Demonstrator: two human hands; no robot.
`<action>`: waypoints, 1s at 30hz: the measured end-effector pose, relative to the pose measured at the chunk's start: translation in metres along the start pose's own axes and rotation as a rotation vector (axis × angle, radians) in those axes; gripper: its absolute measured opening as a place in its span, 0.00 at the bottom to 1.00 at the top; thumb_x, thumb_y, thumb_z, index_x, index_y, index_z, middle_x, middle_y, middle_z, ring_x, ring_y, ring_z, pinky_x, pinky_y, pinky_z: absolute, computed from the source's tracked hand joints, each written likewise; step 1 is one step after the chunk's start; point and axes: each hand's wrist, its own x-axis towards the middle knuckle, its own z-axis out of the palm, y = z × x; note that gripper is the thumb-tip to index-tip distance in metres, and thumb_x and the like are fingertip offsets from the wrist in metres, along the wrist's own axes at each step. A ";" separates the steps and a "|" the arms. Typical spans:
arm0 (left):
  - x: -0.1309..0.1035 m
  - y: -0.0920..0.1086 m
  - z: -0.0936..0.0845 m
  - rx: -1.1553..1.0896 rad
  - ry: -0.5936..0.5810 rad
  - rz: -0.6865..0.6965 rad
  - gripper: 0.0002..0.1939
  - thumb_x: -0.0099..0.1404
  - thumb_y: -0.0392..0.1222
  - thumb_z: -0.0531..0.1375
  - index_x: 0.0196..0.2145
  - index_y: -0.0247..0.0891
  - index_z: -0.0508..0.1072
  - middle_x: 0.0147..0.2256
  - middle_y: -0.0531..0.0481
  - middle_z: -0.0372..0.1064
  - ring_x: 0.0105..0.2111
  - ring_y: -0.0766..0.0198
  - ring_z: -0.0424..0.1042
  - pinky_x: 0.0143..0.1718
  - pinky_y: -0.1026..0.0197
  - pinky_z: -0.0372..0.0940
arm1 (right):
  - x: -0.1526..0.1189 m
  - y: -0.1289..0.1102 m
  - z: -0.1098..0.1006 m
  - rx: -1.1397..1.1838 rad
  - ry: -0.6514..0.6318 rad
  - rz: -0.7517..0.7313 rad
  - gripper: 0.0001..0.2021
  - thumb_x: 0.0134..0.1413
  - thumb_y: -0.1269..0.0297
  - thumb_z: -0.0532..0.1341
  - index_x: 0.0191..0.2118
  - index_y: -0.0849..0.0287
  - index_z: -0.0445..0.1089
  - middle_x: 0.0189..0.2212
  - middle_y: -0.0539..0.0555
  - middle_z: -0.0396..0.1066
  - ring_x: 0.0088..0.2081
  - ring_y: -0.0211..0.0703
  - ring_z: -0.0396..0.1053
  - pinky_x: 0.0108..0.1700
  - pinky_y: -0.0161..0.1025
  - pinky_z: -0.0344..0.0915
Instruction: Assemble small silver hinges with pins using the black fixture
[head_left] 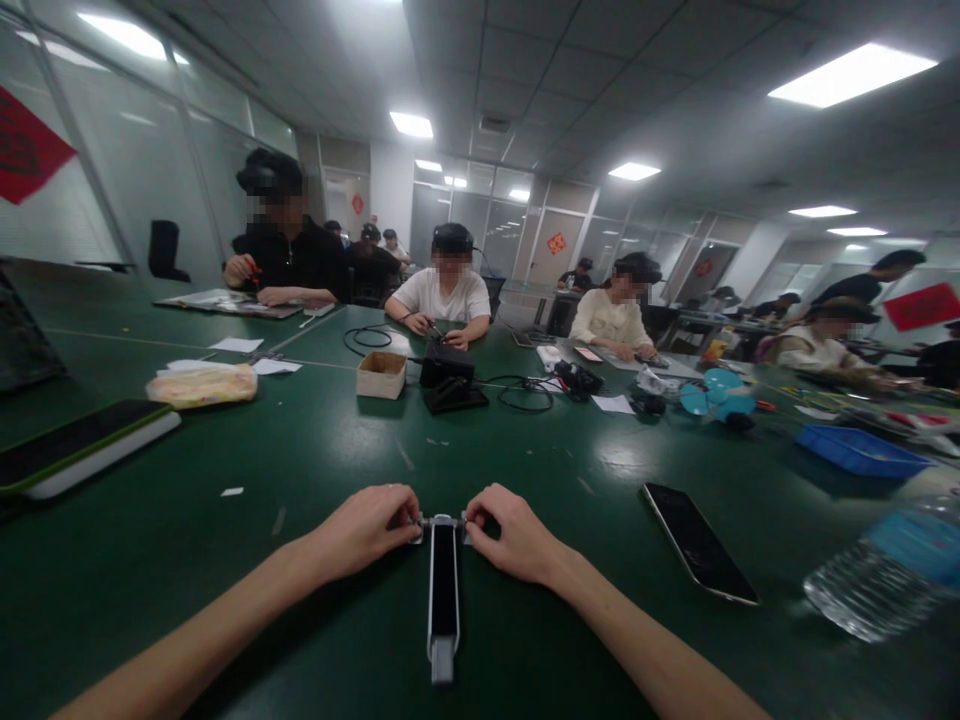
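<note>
Well — fingers flank device, phone apart.

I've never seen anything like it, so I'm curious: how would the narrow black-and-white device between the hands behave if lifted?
The device is probably stiff: its long sides run straight. Its flat, boxy shape makes rolling unlikely. The small silvery pieces beside its far end, pinched by the left hand and right hand, might swing if released.

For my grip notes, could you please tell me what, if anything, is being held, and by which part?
The slim device appears held by small side pieces at its far end: one in the left hand, one in the right hand.
</note>
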 end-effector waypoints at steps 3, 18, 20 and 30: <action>0.000 0.000 0.000 -0.012 -0.006 0.008 0.09 0.64 0.44 0.57 0.39 0.38 0.71 0.35 0.50 0.71 0.34 0.61 0.70 0.32 0.63 0.62 | 0.000 -0.001 0.000 0.001 -0.002 0.002 0.02 0.53 0.73 0.61 0.34 0.61 0.68 0.30 0.52 0.68 0.33 0.40 0.65 0.37 0.38 0.63; 0.001 0.000 0.001 0.020 0.016 0.080 0.09 0.67 0.41 0.54 0.40 0.37 0.72 0.37 0.48 0.72 0.36 0.60 0.71 0.36 0.62 0.63 | -0.001 0.003 0.002 -0.004 0.007 -0.033 0.03 0.52 0.73 0.61 0.33 0.61 0.68 0.29 0.51 0.68 0.33 0.40 0.64 0.36 0.37 0.62; 0.001 0.001 0.000 0.022 0.021 0.093 0.08 0.67 0.40 0.55 0.39 0.37 0.73 0.36 0.48 0.72 0.35 0.61 0.71 0.35 0.63 0.63 | -0.001 0.004 0.002 0.006 -0.003 -0.030 0.02 0.53 0.72 0.61 0.34 0.61 0.68 0.29 0.51 0.68 0.33 0.40 0.64 0.36 0.38 0.62; 0.003 -0.005 0.004 0.090 0.049 0.108 0.06 0.67 0.39 0.59 0.39 0.36 0.75 0.36 0.48 0.73 0.36 0.61 0.71 0.36 0.63 0.62 | -0.002 0.004 0.001 0.023 -0.037 -0.011 0.02 0.56 0.70 0.59 0.34 0.61 0.68 0.32 0.53 0.69 0.33 0.40 0.65 0.35 0.38 0.64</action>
